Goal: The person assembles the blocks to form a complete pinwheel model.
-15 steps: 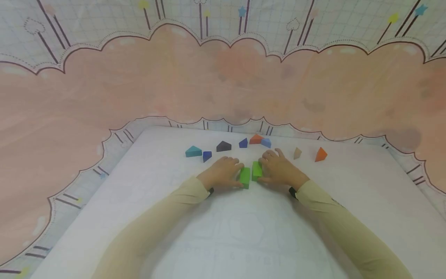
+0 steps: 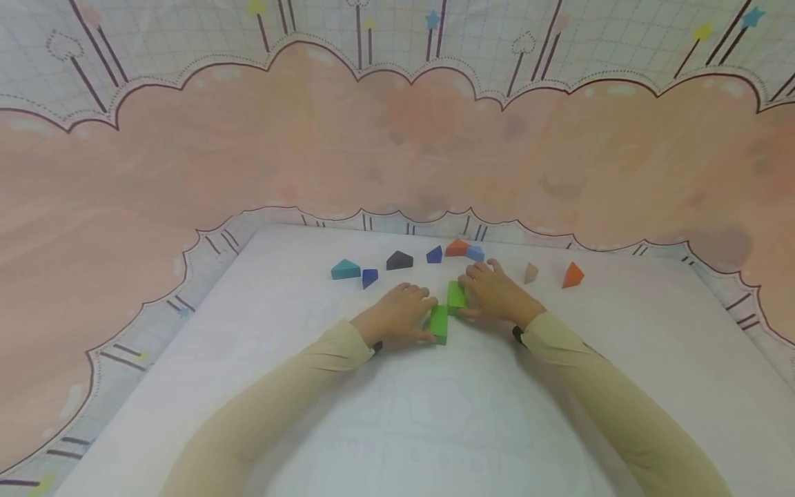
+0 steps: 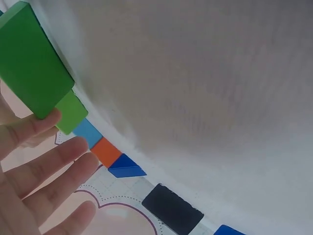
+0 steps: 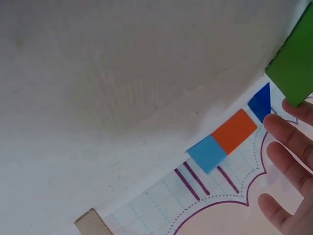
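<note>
My left hand [image 2: 397, 314] pinches a green block [image 2: 439, 326] between thumb and fingers, at the middle of the white table. Just beyond it, slightly to the right, my right hand [image 2: 499, 295] grips a second green block [image 2: 456, 298] by its sides. The two blocks stand offset, one nearer and one farther, with their adjoining corners close together; whether they touch I cannot tell. In the left wrist view, the near block [image 3: 34, 58] shows large at the upper left, the remaining fingers spread loosely. The right wrist view shows the other block [image 4: 296, 61] cut off at the edge.
Behind the hands lie a teal block [image 2: 345, 270], a small blue one [image 2: 369, 277], a black one [image 2: 399, 261], another blue one [image 2: 434, 255], an orange one [image 2: 456, 248] touching a light blue one [image 2: 475, 254]. Farther right are a beige block [image 2: 531, 273] and an orange triangle [image 2: 573, 275].
The left hand has drawn its green block slightly nearer and to the right. The right hand has shifted its block a little farther away and left. The other blocks stay put.
</note>
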`<state>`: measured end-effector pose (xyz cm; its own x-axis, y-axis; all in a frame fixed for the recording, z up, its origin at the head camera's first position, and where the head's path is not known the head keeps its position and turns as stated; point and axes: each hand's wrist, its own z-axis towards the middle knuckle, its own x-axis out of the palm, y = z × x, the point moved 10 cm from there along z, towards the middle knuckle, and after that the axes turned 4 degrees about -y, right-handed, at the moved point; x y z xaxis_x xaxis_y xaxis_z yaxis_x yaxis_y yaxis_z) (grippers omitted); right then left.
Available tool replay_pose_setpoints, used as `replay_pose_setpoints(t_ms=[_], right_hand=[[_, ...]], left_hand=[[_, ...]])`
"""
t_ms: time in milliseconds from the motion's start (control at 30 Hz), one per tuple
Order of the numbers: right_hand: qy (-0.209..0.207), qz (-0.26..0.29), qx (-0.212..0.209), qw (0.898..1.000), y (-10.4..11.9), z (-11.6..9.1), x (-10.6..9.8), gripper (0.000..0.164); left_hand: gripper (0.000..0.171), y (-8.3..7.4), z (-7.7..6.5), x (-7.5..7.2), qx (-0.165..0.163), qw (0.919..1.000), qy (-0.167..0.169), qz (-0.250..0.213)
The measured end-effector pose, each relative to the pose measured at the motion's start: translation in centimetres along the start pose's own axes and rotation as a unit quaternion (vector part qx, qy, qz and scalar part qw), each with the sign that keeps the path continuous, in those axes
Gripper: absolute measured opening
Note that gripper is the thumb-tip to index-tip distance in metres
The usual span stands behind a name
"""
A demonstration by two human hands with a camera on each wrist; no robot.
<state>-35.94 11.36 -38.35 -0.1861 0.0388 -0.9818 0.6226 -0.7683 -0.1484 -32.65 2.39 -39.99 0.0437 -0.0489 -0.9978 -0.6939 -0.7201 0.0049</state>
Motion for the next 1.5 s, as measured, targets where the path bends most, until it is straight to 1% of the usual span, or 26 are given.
replay_pose_setpoints(t_ms=[100,267,367,467,633,833,1067,1300,1500], right_hand=[[0.0,0.003,-0.002,1.0,-0.1,0.2,0.1,0.063],[0.007,0.013,0.004,1.0,-0.4,0.0,0.1,0.067],[0.008,0.017,0.008,1.0,-0.7,-0.2,0.0,0.067],[0.006,0.025,0.003,1.0,-0.6,-0.2,-0.1,0.064],[0.009,0.038,0.001,0.999,-0.4,0.0,0.2,0.063],[0.013,0.038,-0.004,0.999,-0.2,0.2,0.3,0.062],[0.024,0.037,-0.005,0.999,0.0,0.5,0.3,0.061],[0.017,0.034,-0.016,0.999,0.4,0.7,-0.1,0.061],[0.016,0.025,-0.017,0.999,0.5,0.9,-0.1,0.062]], left_hand=[[0.073,-0.2,0.0,-0.1,0.004,0.9998,0.0,0.019],[0.075,-0.1,-0.3,-0.5,0.002,0.9995,-0.002,0.033],[0.075,0.1,-0.6,-0.6,0.0,0.9995,-0.002,0.033],[0.074,0.0,-0.6,-0.6,0.003,0.9996,-0.005,0.027],[0.073,-0.4,-0.3,-0.5,0.01,0.9996,-0.006,0.026],[0.076,-0.8,0.0,-0.5,-0.002,0.9996,0.0,0.029],[0.073,-0.9,0.0,-0.8,-0.016,0.9993,0.003,0.034],[0.072,-0.9,0.1,-0.4,-0.013,0.9989,0.002,0.044],[0.072,-0.8,0.2,-0.4,-0.016,0.999,0.004,0.04]])
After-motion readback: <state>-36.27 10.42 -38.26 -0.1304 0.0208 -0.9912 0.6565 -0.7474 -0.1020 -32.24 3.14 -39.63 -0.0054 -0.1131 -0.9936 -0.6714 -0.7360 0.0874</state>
